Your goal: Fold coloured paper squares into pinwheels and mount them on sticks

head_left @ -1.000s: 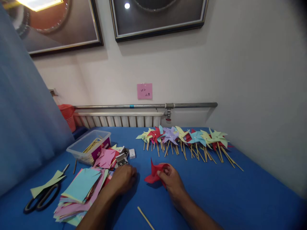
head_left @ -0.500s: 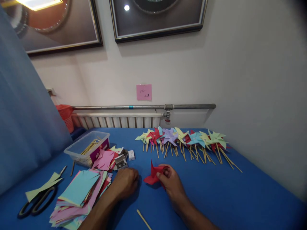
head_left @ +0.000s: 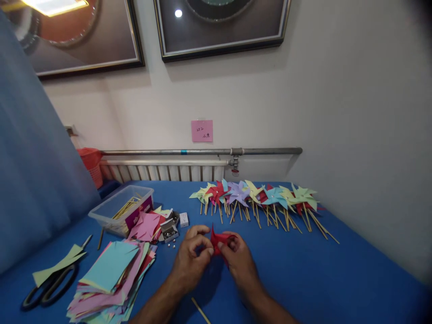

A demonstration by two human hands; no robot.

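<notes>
My right hand pinches a folded red paper pinwheel between thumb and fingers, one pointed blade standing up. At its left side is my left hand, thumb and forefinger pinched together close to the paper; whatever is between those fingertips is too small to make out. A thin wooden stick lies on the blue table below the hands. Small open boxes of metal thumbtacks stand to the left, with a few loose tacks in front of them.
Finished pinwheels on sticks form a row at the back right. On the left lie a stack of coloured paper, black-handled scissors under pale green paper, pink paper pieces and a clear plastic box of sticks.
My left hand has moved right from beside the tack boxes to the red pinwheel, its fingers now pinched. Loose tacks show where it was. My right hand keeps holding the pinwheel.
</notes>
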